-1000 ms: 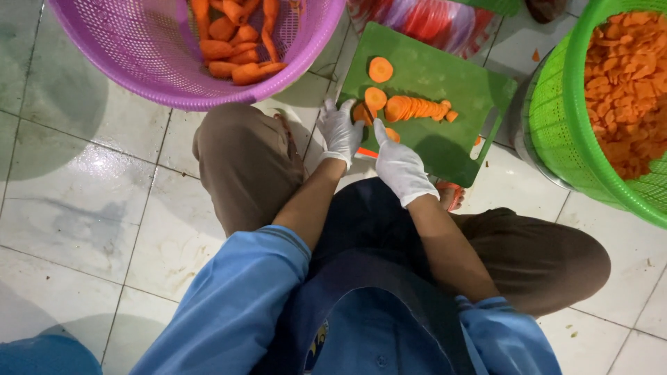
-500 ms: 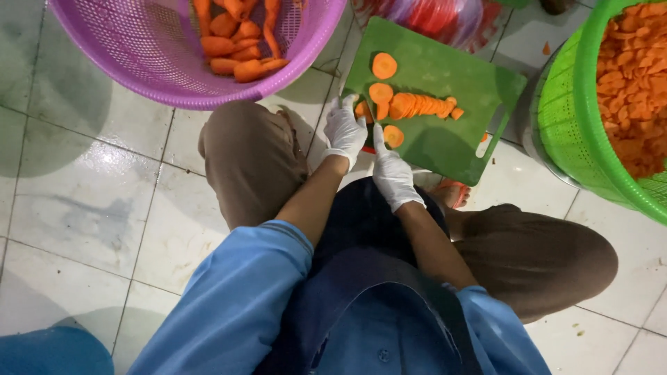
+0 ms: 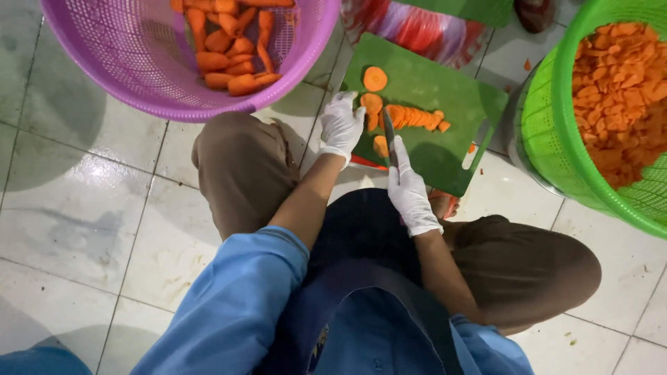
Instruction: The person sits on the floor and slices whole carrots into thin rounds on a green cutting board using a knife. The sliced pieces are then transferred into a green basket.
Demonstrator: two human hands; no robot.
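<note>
A green cutting board (image 3: 445, 83) lies on the tiled floor in front of my knees, with a row of carrot slices (image 3: 410, 117) and a few loose rounds on it. My left hand (image 3: 342, 125), in a white glove, rests at the board's left edge, fingers on a piece of carrot (image 3: 371, 104). My right hand (image 3: 408, 186), also gloved, grips a knife (image 3: 389, 135) whose blade points up the board between the slices.
A purple basket (image 3: 139, 69) of whole peeled carrots stands at the upper left. A green basket (image 3: 556, 139) full of carrot slices stands at the right. A red and white plastic bag (image 3: 417, 28) lies behind the board. White floor tiles surround me.
The camera has shifted slightly. My right hand has moved forward with the knife onto the board, and my left hand has slid up along the board's left edge.
</note>
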